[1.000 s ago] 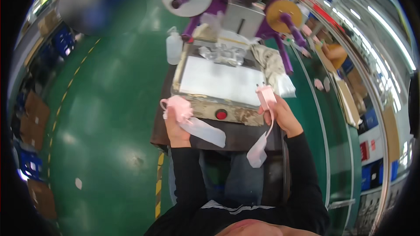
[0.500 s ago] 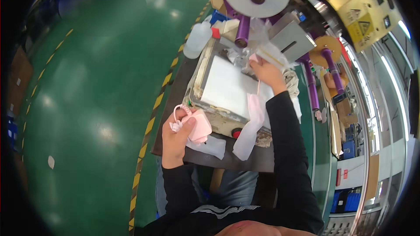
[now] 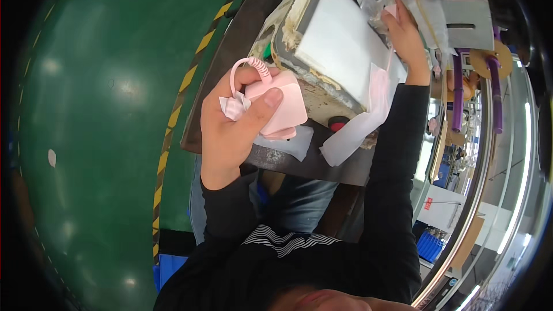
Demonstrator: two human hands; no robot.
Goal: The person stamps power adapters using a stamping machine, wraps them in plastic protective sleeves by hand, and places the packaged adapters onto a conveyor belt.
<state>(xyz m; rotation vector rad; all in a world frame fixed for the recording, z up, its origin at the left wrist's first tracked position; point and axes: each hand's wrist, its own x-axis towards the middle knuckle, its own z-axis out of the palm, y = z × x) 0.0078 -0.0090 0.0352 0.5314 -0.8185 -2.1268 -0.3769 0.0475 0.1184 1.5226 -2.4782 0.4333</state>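
My left hand point(image 3: 230, 129) is closed around a pink boxy power adapter point(image 3: 289, 103), thumb across its face. A pink cable with a ribbed collar point(image 3: 261, 69) loops out of the adapter, and a crumpled whitish wrap point(image 3: 235, 106) sits at its side. Farther off to the right, my right hand point(image 3: 412, 46) pinches a small pink piece point(image 3: 391, 10), perhaps a plug end; its shape is mostly hidden. From below that hand a thin pink cable runs into a long translucent sleeve point(image 3: 368, 116), which drapes over the edge of a machine with a white top point(image 3: 340, 40).
Clear plastic bags point(image 3: 423, 14) lie beyond my right hand, beside a slotted metal plate point(image 3: 466, 20) and purple rollers point(image 3: 458, 92). A red button point(image 3: 337, 123) is on the machine's front. Another translucent sleeve point(image 3: 294, 144) rests on the dark table point(image 3: 216, 101).
The view has shifted closer, so the machine and both hands sit higher and larger. My left hand still grips the adapter, and my right hand still pinches the small pink piece.
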